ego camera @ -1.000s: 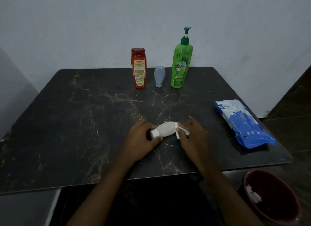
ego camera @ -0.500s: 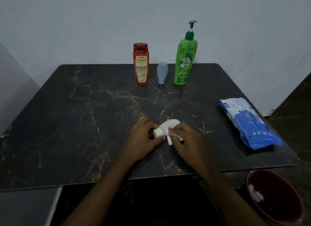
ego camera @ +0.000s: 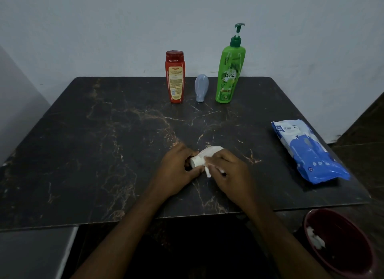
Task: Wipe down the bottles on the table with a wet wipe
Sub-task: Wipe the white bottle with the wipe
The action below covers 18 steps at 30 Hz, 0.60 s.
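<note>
A small white bottle (ego camera: 204,155) lies on its side on the dark marble table (ego camera: 104,145), near the front edge. My left hand (ego camera: 178,170) grips its cap end. My right hand (ego camera: 228,172) presses a white wet wipe (ego camera: 208,170) against the bottle's body, covering much of it. At the back of the table stand a red bottle (ego camera: 175,77), a small grey-blue bottle (ego camera: 201,90) resting cap down, and a tall green pump bottle (ego camera: 229,70).
A blue and white wet-wipe pack (ego camera: 307,152) lies at the table's right side. Below the front right corner sits a dark red bin (ego camera: 342,247) with used white wipes in it. A pale wall runs behind the table.
My right hand with the wipe has slid from the bottle's far end towards its cap end. The camera has tilted slightly, so the scene sits a little lower in view.
</note>
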Tool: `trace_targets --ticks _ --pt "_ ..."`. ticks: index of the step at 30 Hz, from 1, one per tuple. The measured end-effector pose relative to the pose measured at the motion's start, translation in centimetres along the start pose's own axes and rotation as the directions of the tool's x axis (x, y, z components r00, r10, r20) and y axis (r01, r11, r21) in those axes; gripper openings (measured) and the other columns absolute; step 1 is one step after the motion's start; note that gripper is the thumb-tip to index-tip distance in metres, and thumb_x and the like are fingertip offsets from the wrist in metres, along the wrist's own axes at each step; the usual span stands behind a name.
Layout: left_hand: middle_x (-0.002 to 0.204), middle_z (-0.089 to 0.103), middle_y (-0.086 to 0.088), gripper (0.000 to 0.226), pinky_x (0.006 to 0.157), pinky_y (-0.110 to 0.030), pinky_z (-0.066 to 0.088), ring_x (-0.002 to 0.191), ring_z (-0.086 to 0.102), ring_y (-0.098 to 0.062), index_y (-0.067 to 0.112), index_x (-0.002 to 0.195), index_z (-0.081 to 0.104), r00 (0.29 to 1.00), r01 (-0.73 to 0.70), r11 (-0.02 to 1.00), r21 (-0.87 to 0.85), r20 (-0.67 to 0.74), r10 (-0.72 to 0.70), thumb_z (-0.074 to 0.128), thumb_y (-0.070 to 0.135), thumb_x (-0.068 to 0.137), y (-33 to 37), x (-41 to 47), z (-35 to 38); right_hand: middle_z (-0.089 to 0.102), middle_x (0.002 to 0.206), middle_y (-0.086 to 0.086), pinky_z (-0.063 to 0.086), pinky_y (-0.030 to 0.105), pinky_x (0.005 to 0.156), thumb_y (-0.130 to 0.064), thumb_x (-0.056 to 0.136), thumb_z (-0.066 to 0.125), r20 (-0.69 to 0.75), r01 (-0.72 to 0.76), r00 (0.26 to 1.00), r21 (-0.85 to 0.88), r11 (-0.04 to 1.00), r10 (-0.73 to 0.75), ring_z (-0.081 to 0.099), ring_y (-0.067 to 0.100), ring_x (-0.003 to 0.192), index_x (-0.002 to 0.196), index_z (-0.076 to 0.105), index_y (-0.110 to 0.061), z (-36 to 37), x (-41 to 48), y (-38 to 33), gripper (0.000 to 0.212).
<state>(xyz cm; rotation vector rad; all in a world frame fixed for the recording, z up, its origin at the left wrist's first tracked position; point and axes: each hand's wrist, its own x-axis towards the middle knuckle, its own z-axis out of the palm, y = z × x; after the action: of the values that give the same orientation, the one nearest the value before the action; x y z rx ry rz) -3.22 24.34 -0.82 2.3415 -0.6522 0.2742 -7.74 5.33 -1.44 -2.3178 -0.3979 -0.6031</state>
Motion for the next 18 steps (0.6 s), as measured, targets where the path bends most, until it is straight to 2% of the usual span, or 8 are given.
trace_targets --ticks 3,7,9,12,15,16,18 --pt "0.093 0.057 0.006 0.033 0.073 -0.028 0.047 0.083 0.054 -0.010 0.018 0.105 0.071 1.000 0.008 1.000 0.009 0.010 -0.008 0.084 0.033 0.079 0.0 0.1 -0.1 0.061 0.087 -0.003 0.039 0.016 0.067 -0.009 0.087 0.070 -0.123 -0.118 0.987 -0.085 0.989 0.107 0.058 0.010 0.074 0.092 0.074 -0.016 0.0 0.3 0.5 0.009" --pt "0.092 0.058 0.007 0.031 0.074 -0.032 0.050 0.083 0.055 -0.009 0.017 0.103 0.072 1.000 -0.007 1.000 0.000 0.006 0.007 0.082 0.036 0.081 0.0 0.0 0.0 0.061 0.099 -0.003 0.045 0.013 0.076 -0.008 0.088 0.068 0.017 0.040 0.999 0.027 0.999 -0.041 0.059 0.006 0.087 0.111 0.072 -0.012 0.2 0.0 0.0 0.023" --pt "0.091 0.057 0.007 0.029 0.072 -0.032 0.050 0.082 0.055 -0.009 0.017 0.101 0.072 1.000 -0.010 1.000 -0.008 0.004 0.010 0.083 0.035 0.081 0.0 0.0 0.0 0.060 0.100 -0.005 0.047 0.016 0.076 -0.010 0.089 0.067 0.041 0.042 0.998 0.066 0.997 -0.045 0.060 0.006 0.088 0.112 0.072 -0.014 0.1 -0.1 -0.1 0.024" --pt "0.093 0.057 0.007 0.031 0.073 -0.034 0.051 0.083 0.055 -0.009 0.018 0.103 0.072 1.000 -0.005 1.000 -0.009 0.010 0.005 0.083 0.035 0.080 0.0 -0.1 -0.1 0.060 0.098 -0.004 0.048 0.026 0.071 -0.019 0.090 0.064 0.008 -0.084 0.996 -0.027 0.996 0.085 0.060 0.010 0.084 0.105 0.073 -0.021 0.0 -0.1 0.6 0.018" --pt "0.094 0.057 0.007 0.034 0.073 -0.033 0.050 0.083 0.056 -0.009 0.018 0.106 0.071 1.000 -0.006 1.000 -0.008 0.011 0.006 0.084 0.035 0.080 0.0 -0.1 -0.2 0.060 0.097 0.002 0.036 0.024 0.069 -0.018 0.091 0.061 -0.030 -0.402 0.915 -0.092 0.911 0.401 0.056 0.014 0.082 0.094 0.071 -0.017 -0.5 0.5 1.5 0.010" --pt "0.095 0.057 0.007 0.034 0.073 -0.032 0.050 0.084 0.056 -0.009 0.018 0.106 0.071 1.000 -0.003 1.000 -0.006 0.012 0.003 0.084 0.035 0.080 -0.1 -0.1 -0.2 0.061 0.096 0.003 0.033 0.023 0.070 -0.016 0.091 0.062 -0.071 -0.445 0.895 -0.098 0.890 0.439 0.056 0.015 0.083 0.093 0.071 -0.014 -0.6 0.7 1.6 0.009" --pt "0.096 0.057 0.007 0.033 0.074 -0.032 0.050 0.084 0.056 -0.010 0.018 0.105 0.070 1.000 -0.005 1.000 0.001 0.017 0.005 0.084 0.034 0.080 -0.1 -0.1 -0.2 0.060 0.095 -0.001 0.036 0.021 0.070 -0.016 0.090 0.065 -0.092 -0.348 0.936 -0.117 0.930 0.339 0.056 0.011 0.082 0.096 0.072 -0.015 -0.6 0.7 1.0 0.010"
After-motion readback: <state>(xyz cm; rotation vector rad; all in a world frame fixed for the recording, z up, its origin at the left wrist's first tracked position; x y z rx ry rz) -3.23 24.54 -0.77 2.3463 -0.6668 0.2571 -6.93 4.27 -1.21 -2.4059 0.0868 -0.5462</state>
